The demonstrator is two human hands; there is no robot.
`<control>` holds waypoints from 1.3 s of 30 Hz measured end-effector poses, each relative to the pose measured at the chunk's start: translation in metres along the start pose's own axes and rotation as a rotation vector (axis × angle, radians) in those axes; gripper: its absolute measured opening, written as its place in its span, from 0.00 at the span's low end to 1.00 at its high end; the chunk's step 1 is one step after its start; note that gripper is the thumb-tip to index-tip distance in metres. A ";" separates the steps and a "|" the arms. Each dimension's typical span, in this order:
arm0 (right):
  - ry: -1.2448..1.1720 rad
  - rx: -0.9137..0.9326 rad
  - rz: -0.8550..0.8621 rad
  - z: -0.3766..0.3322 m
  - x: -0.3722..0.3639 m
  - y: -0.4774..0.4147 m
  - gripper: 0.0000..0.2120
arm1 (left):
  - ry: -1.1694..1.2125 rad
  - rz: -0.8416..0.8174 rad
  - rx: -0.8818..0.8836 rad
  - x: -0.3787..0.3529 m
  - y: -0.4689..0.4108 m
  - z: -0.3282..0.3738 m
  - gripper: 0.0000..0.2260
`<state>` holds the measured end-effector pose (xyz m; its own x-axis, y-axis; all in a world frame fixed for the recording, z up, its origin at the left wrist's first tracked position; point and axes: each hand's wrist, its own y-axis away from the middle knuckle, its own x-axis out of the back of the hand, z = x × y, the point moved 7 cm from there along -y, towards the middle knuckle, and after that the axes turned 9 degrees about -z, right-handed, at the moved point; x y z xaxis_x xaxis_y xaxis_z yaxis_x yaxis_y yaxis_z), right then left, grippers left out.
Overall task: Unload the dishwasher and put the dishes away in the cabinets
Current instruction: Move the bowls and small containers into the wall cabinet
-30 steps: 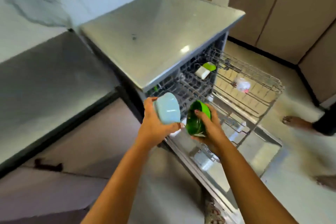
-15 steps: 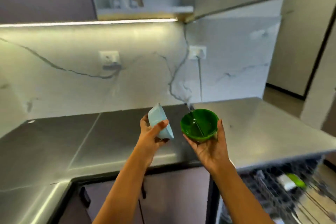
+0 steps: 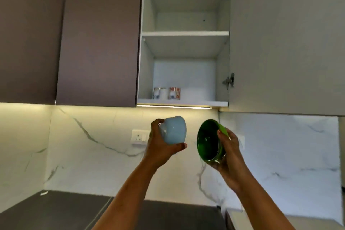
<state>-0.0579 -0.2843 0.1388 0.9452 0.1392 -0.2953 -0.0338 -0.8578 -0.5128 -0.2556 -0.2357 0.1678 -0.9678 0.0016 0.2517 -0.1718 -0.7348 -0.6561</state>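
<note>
My left hand (image 3: 160, 147) grips the blue bowl (image 3: 174, 129), my right hand (image 3: 228, 153) the tilted green bowl (image 3: 209, 141), both raised below the open cabinet (image 3: 183, 101).

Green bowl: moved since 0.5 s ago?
Yes. The green bowl, gripped by the right hand, has risen: it was below the wall socket and is now level with it, nearer the open cabinet.

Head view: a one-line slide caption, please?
Left hand holds pale blue bowl, right hand glossy green bowl, below open cabinet.
</note>
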 end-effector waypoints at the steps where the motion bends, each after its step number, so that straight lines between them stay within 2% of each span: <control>1: 0.071 0.031 0.001 -0.016 0.003 -0.014 0.30 | -0.072 0.035 -0.005 0.002 -0.015 0.004 0.40; 6: 0.476 0.200 0.021 -0.081 0.012 -0.081 0.30 | -0.327 0.147 -0.060 0.016 -0.080 0.021 0.45; 10: 0.807 0.324 0.011 -0.111 0.010 -0.134 0.29 | -0.524 0.081 -0.052 0.018 -0.134 0.022 0.46; 19: 1.312 0.272 -0.023 -0.103 0.008 -0.263 0.33 | -0.851 -0.063 -0.165 0.005 -0.246 0.013 0.40; 23: 1.442 0.125 -0.016 -0.084 0.017 -0.313 0.34 | -0.913 -0.200 -0.157 -0.008 -0.293 -0.003 0.38; 31: 1.597 -0.084 0.021 -0.059 0.038 -0.365 0.33 | -0.780 -0.477 -0.037 -0.041 -0.349 -0.045 0.33; 39: 1.531 -0.215 -0.011 -0.038 0.058 -0.389 0.29 | -0.791 -0.648 0.097 -0.063 -0.372 -0.062 0.30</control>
<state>0.0226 0.0389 0.3517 0.3674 -0.3617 0.8569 -0.1062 -0.9316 -0.3477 -0.1426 0.0796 0.3518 -0.2902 -0.0045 0.9570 -0.5686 -0.8035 -0.1762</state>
